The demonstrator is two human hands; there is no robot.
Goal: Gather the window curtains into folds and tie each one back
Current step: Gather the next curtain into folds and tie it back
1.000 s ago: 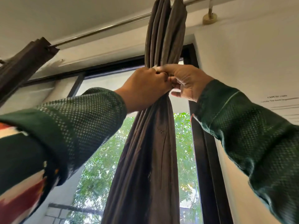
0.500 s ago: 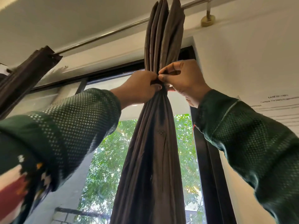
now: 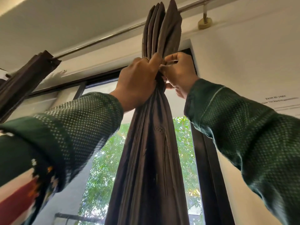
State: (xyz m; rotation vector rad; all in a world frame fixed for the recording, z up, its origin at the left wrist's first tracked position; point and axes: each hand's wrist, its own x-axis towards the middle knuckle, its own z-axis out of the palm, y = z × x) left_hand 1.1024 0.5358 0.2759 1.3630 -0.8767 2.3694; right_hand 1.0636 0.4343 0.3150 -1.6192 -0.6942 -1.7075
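A dark brown curtain (image 3: 151, 159) hangs from the metal rod (image 3: 100, 38), gathered into tight folds in front of the window. My left hand (image 3: 138, 82) grips the bunched folds high up, just under the rod. My right hand (image 3: 179, 73) is pressed against the same spot from the right, its fingers pinching a thin pale tie at the gather. Most of the tie is hidden between my hands. A second brown curtain (image 3: 24, 82) hangs bunched at the far left end of the rod.
The dark window frame (image 3: 209, 168) runs down just right of the curtain, with green trees behind the glass. A white wall with a printed sheet (image 3: 282, 103) is on the right. A rod bracket (image 3: 204, 23) sits above my right hand.
Both hands have stayed at the gather near the top of the curtain. My left hand has closed more fully around the folds, and my right fingers now work a pale tie there.
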